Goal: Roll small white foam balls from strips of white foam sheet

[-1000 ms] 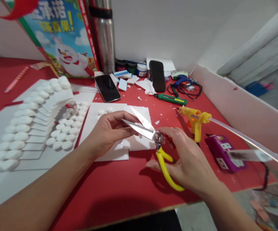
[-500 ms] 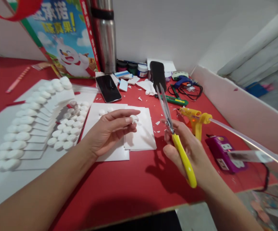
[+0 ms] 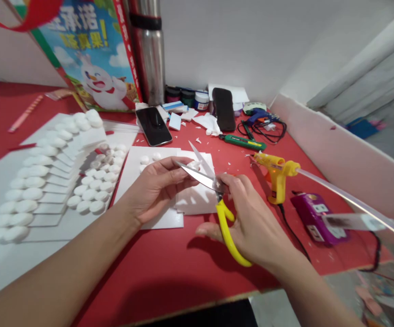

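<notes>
Pinched in the fingers of my left hand (image 3: 159,184) is a small white piece (image 3: 194,166), partly hidden by the scissors. My right hand (image 3: 251,213) grips yellow-handled scissors (image 3: 231,238). Their blades (image 3: 200,175) are spread apart around the small white piece, one blade crossing in front of my left fingertips. Underneath lie sheets of white board (image 3: 161,220), with a few small white discs (image 3: 145,160) on the far part. To the left, a fanned stack of white cards (image 3: 50,209) carries white oval pieces (image 3: 27,205); more rounded white pieces (image 3: 90,194) sit in rows beside it.
A yellow glue gun (image 3: 278,186) and a purple box (image 3: 319,218) stand on the right. Behind are a phone (image 3: 154,126), a black oblong object (image 3: 223,109), a green cutter (image 3: 244,142), a steel flask (image 3: 151,63) and paint jars (image 3: 202,101). White scraps litter the red table (image 3: 156,268).
My right hand has moved left with the scissors, which have swung over toward my left hand and opened. My left hand stays nearly where it was.
</notes>
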Tool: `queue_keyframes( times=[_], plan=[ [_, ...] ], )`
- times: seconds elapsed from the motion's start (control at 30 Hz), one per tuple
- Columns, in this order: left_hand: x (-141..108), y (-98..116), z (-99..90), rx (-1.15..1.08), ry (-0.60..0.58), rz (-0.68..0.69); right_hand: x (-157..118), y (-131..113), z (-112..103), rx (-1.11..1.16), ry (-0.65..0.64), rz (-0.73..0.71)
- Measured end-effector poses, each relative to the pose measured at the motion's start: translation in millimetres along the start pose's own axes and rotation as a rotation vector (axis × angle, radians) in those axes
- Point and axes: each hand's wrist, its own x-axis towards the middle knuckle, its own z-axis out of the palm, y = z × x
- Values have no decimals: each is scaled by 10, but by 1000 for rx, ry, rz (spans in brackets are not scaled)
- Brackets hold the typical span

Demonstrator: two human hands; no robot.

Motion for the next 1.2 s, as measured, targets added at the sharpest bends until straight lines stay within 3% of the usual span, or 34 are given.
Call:
queue_keyframes(
  times=[0.6, 0.93, 1.1, 1.2],
  plan=[
    [-41, -68, 61, 145, 33, 160, 52, -75, 89, -85, 14, 64],
    [-43, -87, 70, 154, 53, 144, -3, -17, 177, -209, 149, 27],
    [-41, -75, 93, 64, 39, 121, -41, 7, 213, -75, 183, 27],
    [-40, -61, 91, 49, 32, 70, -46, 2, 178, 88, 150, 134]
  ],
)
